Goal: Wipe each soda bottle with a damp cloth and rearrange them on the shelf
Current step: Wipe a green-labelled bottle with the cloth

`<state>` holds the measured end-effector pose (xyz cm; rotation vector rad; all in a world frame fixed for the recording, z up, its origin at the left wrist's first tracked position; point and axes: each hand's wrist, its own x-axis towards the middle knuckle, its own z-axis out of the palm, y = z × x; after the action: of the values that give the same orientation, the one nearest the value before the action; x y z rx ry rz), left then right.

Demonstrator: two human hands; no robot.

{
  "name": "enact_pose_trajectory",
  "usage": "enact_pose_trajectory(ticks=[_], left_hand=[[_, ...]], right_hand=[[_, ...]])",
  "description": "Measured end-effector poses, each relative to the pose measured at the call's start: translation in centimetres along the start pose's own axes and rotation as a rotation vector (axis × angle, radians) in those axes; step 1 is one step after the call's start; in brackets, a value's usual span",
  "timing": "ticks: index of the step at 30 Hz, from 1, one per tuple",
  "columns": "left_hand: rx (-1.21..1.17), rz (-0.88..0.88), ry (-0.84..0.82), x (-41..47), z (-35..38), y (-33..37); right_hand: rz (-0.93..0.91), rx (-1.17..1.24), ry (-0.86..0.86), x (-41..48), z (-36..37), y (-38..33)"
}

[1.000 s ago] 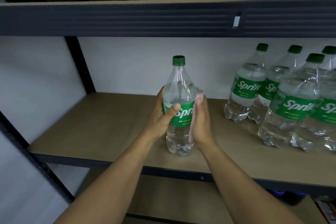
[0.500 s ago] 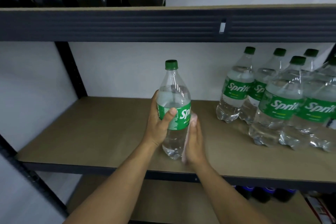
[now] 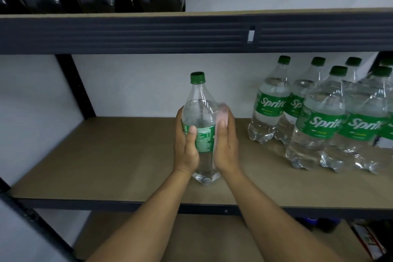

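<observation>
Green-labelled bottle [image 3: 197, 100] gripped in left fingers [image 3: 192, 134]; right fingers [image 3: 222, 124] clasp one cloth [image 3: 223, 110]; six others [image 3: 272, 108].

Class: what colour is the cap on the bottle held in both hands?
The cap is dark green, shown best in the head view.
</observation>
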<state>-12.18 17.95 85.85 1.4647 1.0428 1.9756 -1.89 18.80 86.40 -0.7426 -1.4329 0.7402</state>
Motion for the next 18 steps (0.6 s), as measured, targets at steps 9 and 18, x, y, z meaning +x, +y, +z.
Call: enact_pose_trajectory(ticks=[9, 18], left_hand=[[0.036, 0.013, -0.092, 0.9, -0.8, 0.5], [0.023, -0.019, -0.032, 1.1, -0.3, -0.8]], right_hand=[[0.044, -0.058, 0.029, 2.7, -0.3, -2.8], [-0.090, -0.090, -0.026, 2.3, -0.3, -1.4]])
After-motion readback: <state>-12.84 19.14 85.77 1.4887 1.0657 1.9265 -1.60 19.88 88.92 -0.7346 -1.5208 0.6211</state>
